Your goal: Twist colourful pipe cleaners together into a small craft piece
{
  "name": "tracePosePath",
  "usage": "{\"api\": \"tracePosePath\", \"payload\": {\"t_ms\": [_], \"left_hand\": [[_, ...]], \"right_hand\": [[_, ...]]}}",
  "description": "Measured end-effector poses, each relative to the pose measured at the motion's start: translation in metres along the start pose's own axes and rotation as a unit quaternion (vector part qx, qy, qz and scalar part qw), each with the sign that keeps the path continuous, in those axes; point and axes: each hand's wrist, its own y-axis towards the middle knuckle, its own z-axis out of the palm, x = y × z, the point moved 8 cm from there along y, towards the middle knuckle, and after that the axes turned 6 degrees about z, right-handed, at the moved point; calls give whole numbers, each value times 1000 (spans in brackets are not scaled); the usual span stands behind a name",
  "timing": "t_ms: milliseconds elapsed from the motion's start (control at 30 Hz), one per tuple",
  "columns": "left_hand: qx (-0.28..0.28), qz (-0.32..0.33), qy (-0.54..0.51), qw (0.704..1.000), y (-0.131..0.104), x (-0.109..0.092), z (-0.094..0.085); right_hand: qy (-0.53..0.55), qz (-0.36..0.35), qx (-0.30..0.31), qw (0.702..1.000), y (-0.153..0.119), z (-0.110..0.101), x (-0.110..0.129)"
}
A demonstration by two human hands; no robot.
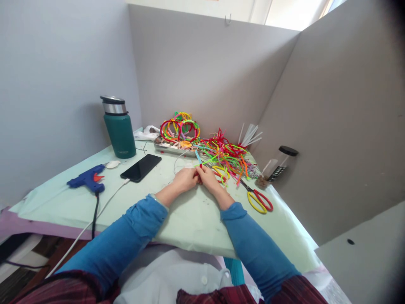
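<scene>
My left hand [186, 180] and my right hand [209, 179] meet above the middle of the table, fingers closed and pinched together. Between the fingertips shows a bit of red fuzzy pipe cleaner [200, 167]; most of it is hidden by the fingers. Just beyond the hands a light blue strip [198, 157] sticks up. A large tangle of bright pipe cleaners [226, 154] lies behind and to the right of my right hand. Close to that hand, a yellow and red looped handle [222, 172] is partly covered.
Scissors [257, 200] lie at the right. At the left are a blue glue gun [87, 178], a phone [141, 167] on a cable and a green bottle [119, 131]. A metal tray [172, 149] with fuzzy rings stands behind. White sticks [250, 136] and a jar [278, 166] are near the right partition.
</scene>
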Motion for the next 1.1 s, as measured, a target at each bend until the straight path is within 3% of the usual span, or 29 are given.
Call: {"api": "tracePosePath", "payload": {"t_ms": [1100], "left_hand": [[0,3,4,1000,-1,-1,-1]], "right_hand": [[-8,0,-8,1000,2,0,-3]]}}
